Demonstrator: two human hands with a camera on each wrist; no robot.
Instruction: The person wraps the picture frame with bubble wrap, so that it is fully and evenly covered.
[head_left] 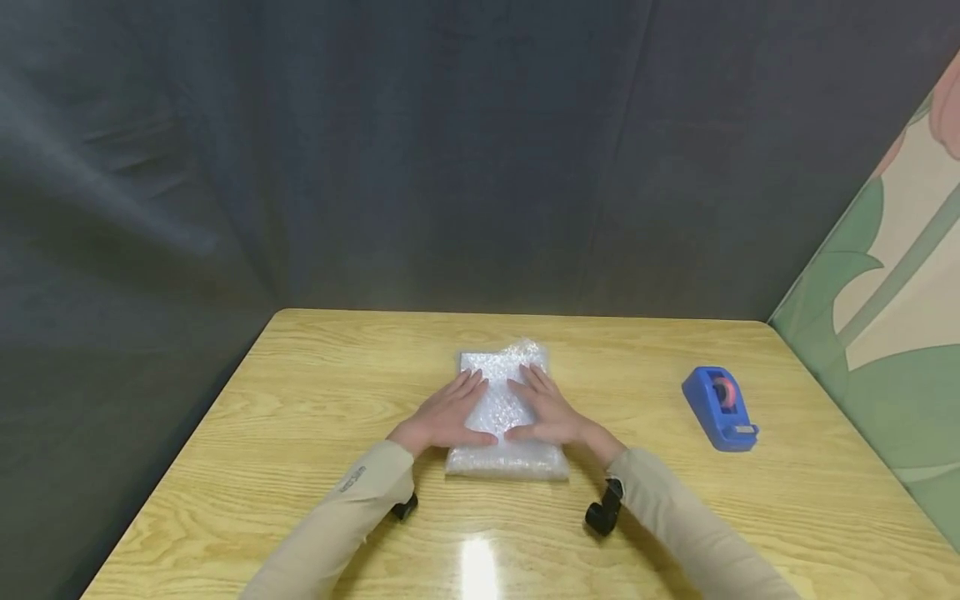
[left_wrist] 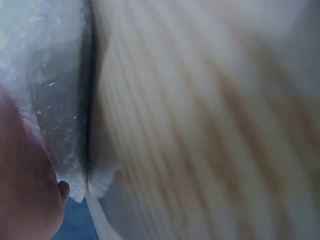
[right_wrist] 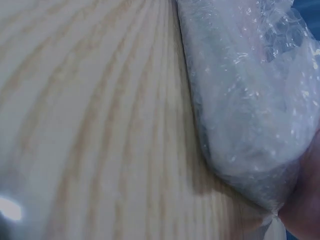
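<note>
A flat package in clear bubble wrap lies on the table in front of the person, with a loose crumpled flap at its far end. The left hand rests on its left side, fingers spread and pointing away. On the right side the right hand lies in the same way, its thumb near the left thumb. Both wrist views show the edge of the bubble wrap close up, with only part of each hand at the frame's border. What is inside the wrap cannot be made out.
A blue tape dispenser with a pinkish roll stands toward the right of the wooden table. Behind the table hangs a dark curtain. A flowered panel borders the right edge.
</note>
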